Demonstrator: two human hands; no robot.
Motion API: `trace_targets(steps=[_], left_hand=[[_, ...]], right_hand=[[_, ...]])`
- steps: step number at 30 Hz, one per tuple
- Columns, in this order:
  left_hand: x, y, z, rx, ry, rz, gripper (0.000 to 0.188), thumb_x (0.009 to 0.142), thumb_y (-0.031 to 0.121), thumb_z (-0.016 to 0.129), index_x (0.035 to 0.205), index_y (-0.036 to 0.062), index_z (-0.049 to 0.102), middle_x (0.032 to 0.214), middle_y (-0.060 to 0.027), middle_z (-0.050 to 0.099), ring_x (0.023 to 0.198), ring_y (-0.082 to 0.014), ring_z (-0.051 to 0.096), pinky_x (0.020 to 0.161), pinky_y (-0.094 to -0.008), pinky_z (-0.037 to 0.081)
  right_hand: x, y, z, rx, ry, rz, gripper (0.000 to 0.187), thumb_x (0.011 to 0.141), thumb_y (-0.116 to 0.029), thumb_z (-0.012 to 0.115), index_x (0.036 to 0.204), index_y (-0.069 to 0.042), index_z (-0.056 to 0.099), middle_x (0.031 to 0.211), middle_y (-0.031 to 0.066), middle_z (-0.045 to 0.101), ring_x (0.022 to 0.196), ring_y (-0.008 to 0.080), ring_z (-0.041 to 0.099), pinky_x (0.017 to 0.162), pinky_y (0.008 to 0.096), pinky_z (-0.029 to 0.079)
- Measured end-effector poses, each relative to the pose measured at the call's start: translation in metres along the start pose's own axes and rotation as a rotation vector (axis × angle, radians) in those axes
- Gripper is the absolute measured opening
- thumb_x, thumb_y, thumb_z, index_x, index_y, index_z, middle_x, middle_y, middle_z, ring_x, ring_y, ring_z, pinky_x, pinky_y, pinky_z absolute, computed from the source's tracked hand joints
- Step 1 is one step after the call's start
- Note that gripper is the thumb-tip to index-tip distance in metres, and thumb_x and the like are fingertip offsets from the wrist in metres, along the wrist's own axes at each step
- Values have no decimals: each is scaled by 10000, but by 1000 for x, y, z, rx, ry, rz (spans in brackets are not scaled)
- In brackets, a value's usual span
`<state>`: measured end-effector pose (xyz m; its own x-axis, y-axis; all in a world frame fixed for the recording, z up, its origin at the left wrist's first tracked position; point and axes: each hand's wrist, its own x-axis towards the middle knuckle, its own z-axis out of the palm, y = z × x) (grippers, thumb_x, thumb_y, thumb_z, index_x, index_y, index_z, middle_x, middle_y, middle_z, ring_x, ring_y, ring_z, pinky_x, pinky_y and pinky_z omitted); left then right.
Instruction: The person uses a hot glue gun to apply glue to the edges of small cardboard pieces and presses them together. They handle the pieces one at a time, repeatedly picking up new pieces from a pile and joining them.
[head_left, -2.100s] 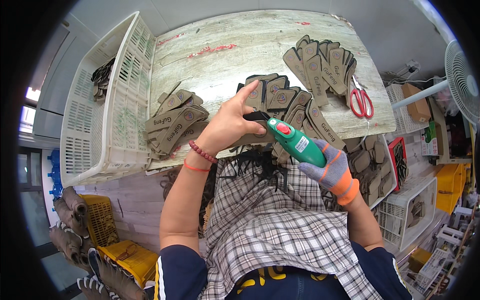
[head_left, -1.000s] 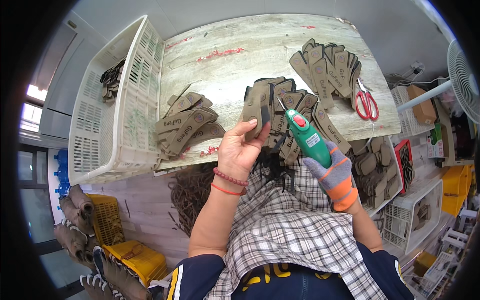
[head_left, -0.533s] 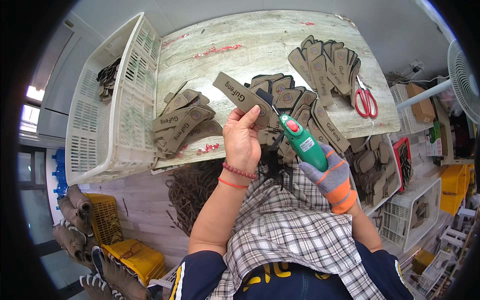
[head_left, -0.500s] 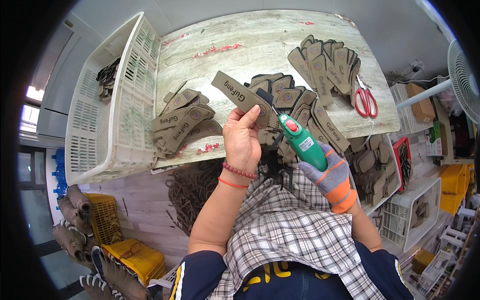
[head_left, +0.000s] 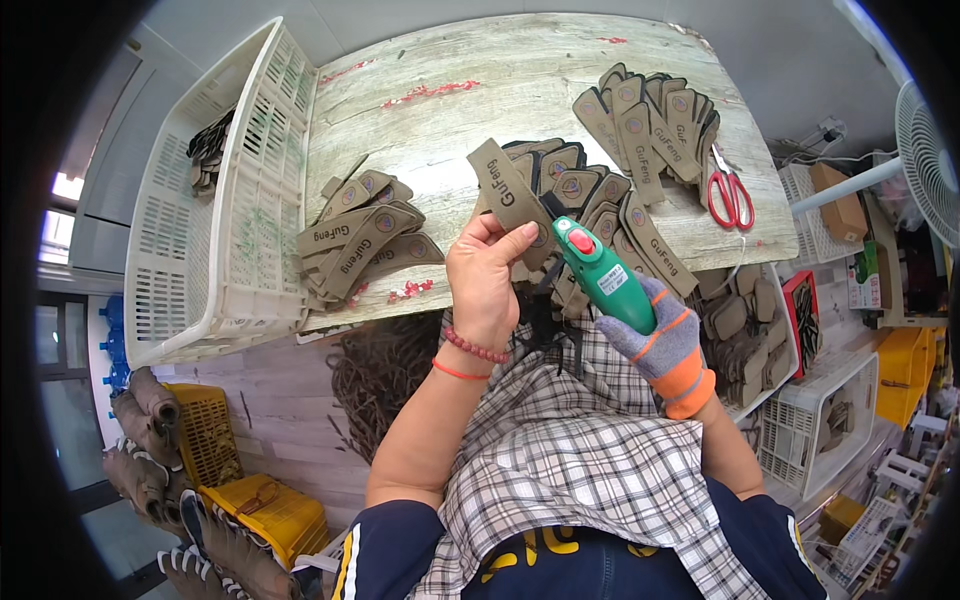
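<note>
My left hand (head_left: 490,265) pinches a khaki fabric strap piece (head_left: 506,190) by its lower end, between thumb and fingers. Dark lettering and part of a round emblem show on it. My gloved right hand (head_left: 655,340) is wrapped round a green electric cutter (head_left: 605,275) with a red button. The cutter's dark tip is at the edge of the held piece; whether it touches is hard to see. Just behind both hands lies a fanned pile of similar pieces (head_left: 575,185), partly hidden by them.
Another pile of strap pieces (head_left: 360,240) lies at the left, and one (head_left: 650,130) at the far right beside red-handled scissors (head_left: 730,195). A white crate (head_left: 255,190) stands on the table's left. Dark strips (head_left: 385,385) heap below the front edge; filled bins (head_left: 750,340) stand at right.
My left hand has turned the strap piece more upright, its free end swinging to the right. The cutter has stayed close to its edge, and the view has shifted slightly.
</note>
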<state>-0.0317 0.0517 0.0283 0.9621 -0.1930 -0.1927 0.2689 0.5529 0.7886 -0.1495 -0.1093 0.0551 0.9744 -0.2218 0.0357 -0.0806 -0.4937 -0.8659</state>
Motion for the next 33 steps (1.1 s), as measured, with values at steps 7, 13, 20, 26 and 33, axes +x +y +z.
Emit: trace_targets(steps=[7,13,20,26,33], left_hand=[[-15,3,2,172,13,21,168,783,-32,639,941,12,601,875,-37,651,729,-86,576,616,-220,445],[3,45,-35,-2,268,352,148,831,36,628,958,54,553,885,-22,621,705,-91,559,600,-222,426],[46,-5,-39,975,324,537,349,751,174,718,1035,22,585,868,-64,550,754,-170,530,663,-309,445],[59,-33,-18,1500,270,690,381,689,187,728,1021,61,589,987,-67,513,988,-240,454,884,-375,330],[57,-27,-9,1205,295,670,224,703,61,677,907,70,582,839,-48,538,867,-229,495,848,-346,348]], right_hand=[[4,-2,-1,35,-14,32,547,716,-288,774,1136,-16,553,854,94,660,689,127,635,627,264,511],[1,11,-11,82,65,56,528,715,-286,776,1118,-20,561,827,87,657,673,115,618,610,248,501],[1,12,-9,95,54,116,491,727,-251,765,1109,-19,563,809,78,652,650,104,605,594,244,495],[3,23,-5,74,84,84,490,729,-240,761,1116,-17,561,821,81,648,650,97,600,586,241,491],[10,21,1,128,49,139,506,721,-262,770,1115,-20,564,841,83,649,664,110,605,606,247,497]])
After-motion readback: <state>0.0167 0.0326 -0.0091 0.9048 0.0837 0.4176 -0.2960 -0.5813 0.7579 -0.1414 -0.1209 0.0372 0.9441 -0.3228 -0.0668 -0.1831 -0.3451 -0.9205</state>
